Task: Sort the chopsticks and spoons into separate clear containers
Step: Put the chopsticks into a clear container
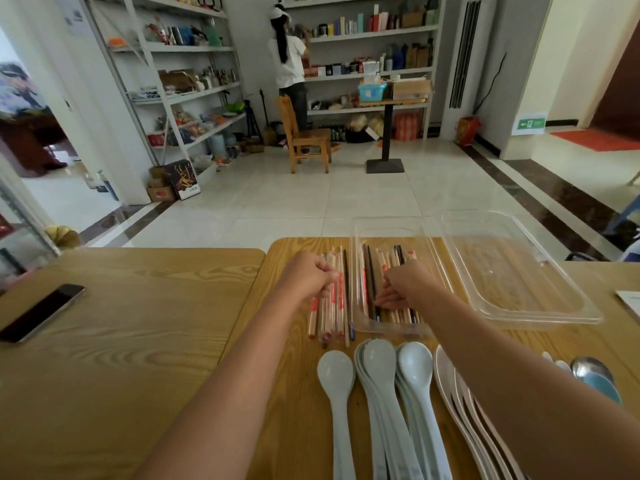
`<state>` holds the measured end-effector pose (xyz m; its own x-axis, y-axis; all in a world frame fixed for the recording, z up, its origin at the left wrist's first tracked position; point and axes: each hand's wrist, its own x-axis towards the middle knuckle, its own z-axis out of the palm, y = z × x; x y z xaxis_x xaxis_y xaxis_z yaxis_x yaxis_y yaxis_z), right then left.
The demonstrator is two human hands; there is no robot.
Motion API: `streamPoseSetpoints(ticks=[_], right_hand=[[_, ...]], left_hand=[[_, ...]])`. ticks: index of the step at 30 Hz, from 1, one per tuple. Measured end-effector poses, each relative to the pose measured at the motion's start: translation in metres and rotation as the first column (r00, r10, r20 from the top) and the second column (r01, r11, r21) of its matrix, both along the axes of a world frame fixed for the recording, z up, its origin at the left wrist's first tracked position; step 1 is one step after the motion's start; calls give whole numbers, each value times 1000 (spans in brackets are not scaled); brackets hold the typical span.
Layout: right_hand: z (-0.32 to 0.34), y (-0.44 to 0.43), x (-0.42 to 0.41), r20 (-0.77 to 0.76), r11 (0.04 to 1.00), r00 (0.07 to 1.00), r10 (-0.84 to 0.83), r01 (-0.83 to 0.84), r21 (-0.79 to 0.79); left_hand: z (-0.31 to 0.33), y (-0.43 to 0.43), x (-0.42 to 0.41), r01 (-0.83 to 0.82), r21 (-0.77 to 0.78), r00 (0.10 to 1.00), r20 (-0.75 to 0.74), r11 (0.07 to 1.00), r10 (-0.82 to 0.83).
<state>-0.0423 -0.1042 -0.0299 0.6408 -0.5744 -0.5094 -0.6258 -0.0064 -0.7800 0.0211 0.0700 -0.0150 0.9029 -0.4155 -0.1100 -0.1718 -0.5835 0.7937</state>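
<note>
A pile of wrapped and dark chopsticks [332, 313] lies on the wooden table [138, 341]. My left hand [308, 277] is curled over the pile and grips some of them. Just right of it stands a narrow clear container [360, 233] holding several chopsticks [370, 289]. My right hand [403, 287] reaches into it, fingers bent down onto the chopsticks there. A wider clear container [519, 271] sits to the right with nothing in it. Pale grey spoons [381, 393] lie in a row near the front edge; pinkish spoons [460, 403] lie under my right forearm.
A black phone [41, 313] lies on the left table. A metal spoon and a blue one [595, 375] rest at the far right. Beyond the table is tiled floor, a wooden chair [304, 133], shelving, and a person standing at the shelves.
</note>
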Motion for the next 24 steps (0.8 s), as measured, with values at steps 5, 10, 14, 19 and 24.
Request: streamPoseSetpoints(ticks=[5,10,14,19,24], right_hand=[[7,4,0,78,999,996,33,-33,-1],[15,9,-10,139,998,989,59,-57,-22],[19,14,-16,144,996,987,76,-69,-50],[18,16,-21,159,997,984,76,-70,-43],[17,15,-23,169,996,983,71,-60,-66]], left_hand=[[-4,25,20,-179,98,983,42,979,176],[-22,28,11,-150,318,987,105,936,123],[-33,18,0,-54,391,998,28,919,47],[-34,10,4,-11,314,991,-126,949,53],[-35,19,7,-85,213,971,-202,973,129]])
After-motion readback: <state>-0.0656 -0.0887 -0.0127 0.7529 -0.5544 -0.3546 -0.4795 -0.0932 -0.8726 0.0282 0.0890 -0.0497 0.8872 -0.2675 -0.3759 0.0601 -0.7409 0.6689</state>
